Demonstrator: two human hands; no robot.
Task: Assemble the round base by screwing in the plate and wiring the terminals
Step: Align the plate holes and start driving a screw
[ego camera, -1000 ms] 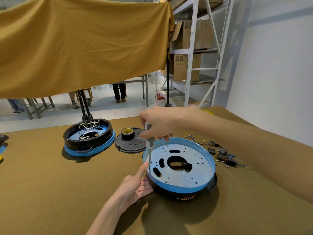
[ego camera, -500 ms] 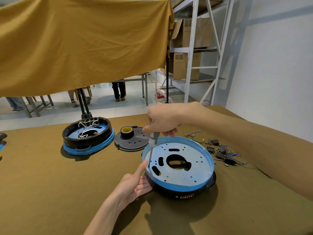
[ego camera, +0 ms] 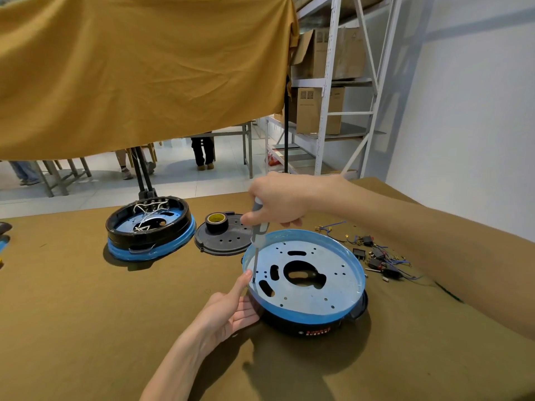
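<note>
Right now the right hand (ego camera: 278,201) grips a screwdriver (ego camera: 258,233) upright, its tip touching the metal plate (ego camera: 307,279) near the plate's left edge. That plate sits inside the round base (ego camera: 307,311), toward the table's (ego camera: 86,314) right side. The left hand (ego camera: 228,311) rests against the base's near-left rim, fingers straight, with the index fingertip beside the screwdriver shaft. Loose wires and terminals (ego camera: 376,256) lie right of the base. A second base (ego camera: 149,227), a black cover (ego camera: 223,238) and a tape roll (ego camera: 216,222) sit toward the far edge.
</note>
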